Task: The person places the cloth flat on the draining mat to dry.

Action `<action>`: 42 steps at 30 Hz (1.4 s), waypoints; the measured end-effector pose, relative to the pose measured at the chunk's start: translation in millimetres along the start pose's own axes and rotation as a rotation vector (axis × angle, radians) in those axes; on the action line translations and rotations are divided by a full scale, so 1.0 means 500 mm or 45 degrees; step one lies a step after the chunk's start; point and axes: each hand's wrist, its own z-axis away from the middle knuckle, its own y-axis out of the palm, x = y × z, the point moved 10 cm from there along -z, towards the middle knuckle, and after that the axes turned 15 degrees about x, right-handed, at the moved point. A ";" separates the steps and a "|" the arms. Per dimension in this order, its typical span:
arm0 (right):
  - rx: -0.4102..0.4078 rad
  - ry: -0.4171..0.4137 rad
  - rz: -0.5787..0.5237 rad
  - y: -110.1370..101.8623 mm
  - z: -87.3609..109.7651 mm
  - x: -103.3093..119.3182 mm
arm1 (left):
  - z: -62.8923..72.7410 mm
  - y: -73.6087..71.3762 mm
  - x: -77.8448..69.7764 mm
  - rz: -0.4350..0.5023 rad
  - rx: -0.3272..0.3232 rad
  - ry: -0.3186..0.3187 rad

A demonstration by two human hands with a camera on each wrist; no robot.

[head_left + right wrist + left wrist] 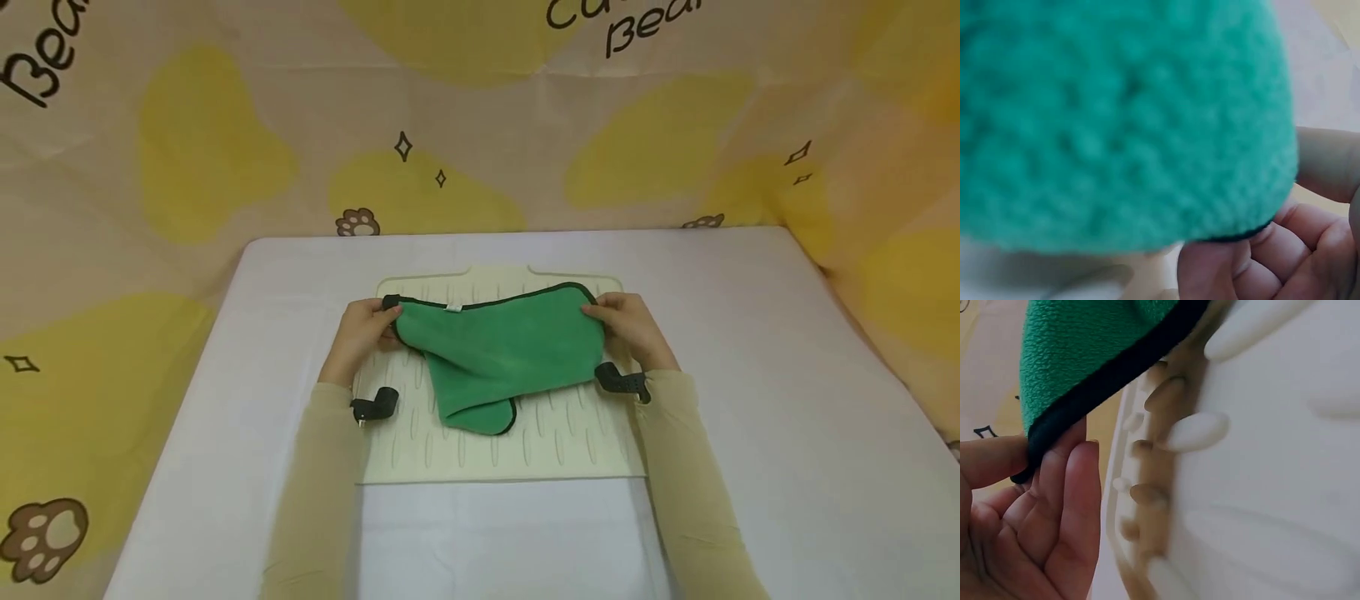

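A green cloth (517,342) with a dark edge band and a small white tag hangs between both hands, over a cream ridged mat (540,454). My left hand (364,332) pinches its upper left corner between thumb and fingers. At the upper right corner, my right hand (628,323) pinches the cloth the same way. The lower left part droops and folds over itself near the mat. Fluffy pile shows close up on the cloth (1079,356) in the left wrist view. In the right wrist view the cloth (1122,137) hides part of the fingers.
The mat lies on a white-covered table (495,542). A patterned curtain (480,117) with yellow patches and paw prints rises behind the table and along its sides. Dark wrist-worn devices sit on the left wrist (375,406) and the right wrist (622,380).
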 end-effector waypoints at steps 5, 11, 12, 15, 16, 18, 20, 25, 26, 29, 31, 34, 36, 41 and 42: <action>-0.028 -0.014 -0.006 -0.010 -0.016 0.008 | -0.031 -0.013 -0.004 0.002 0.002 -0.031; -0.142 0.006 0.034 -0.028 -0.030 0.008 | -0.061 -0.030 0.002 0.027 -0.140 -0.059; -0.164 0.025 0.068 -0.031 -0.033 0.005 | -0.066 -0.029 0.006 0.032 -0.156 -0.076; -0.202 0.082 0.202 -0.031 -0.040 0.000 | -0.074 -0.028 0.014 -0.026 -0.213 -0.132; -0.214 0.095 0.242 -0.030 -0.042 -0.001 | -0.077 -0.027 0.014 -0.041 -0.230 -0.142; -0.232 0.109 0.285 -0.029 -0.043 -0.003 | -0.080 -0.029 0.010 -0.103 -0.274 -0.149; -0.256 0.103 0.312 -0.030 -0.042 -0.001 | -0.082 -0.035 0.004 -0.149 -0.323 -0.140; -0.296 0.093 0.342 -0.032 -0.041 0.001 | -0.082 -0.038 -0.007 -0.194 -0.358 -0.141; -0.292 0.098 0.345 -0.032 -0.040 0.000 | -0.080 -0.034 -0.008 -0.190 -0.330 -0.148; -0.219 0.126 0.342 -0.025 -0.038 -0.008 | -0.065 -0.020 -0.010 -0.207 -0.202 -0.183; -0.142 0.137 0.327 -0.020 -0.033 -0.011 | -0.046 -0.009 -0.012 -0.246 -0.103 -0.210; -0.038 0.145 0.303 -0.015 -0.019 -0.017 | -0.017 0.008 -0.010 -0.291 0.019 -0.229; 0.008 0.148 0.259 -0.014 -0.007 -0.021 | 0.001 0.021 -0.002 -0.277 0.075 -0.225; 0.156 0.117 0.091 0.002 0.018 -0.036 | 0.033 0.044 0.013 -0.256 0.068 -0.184; 0.193 0.099 0.059 0.008 0.022 -0.036 | 0.037 0.046 0.013 -0.280 0.041 -0.172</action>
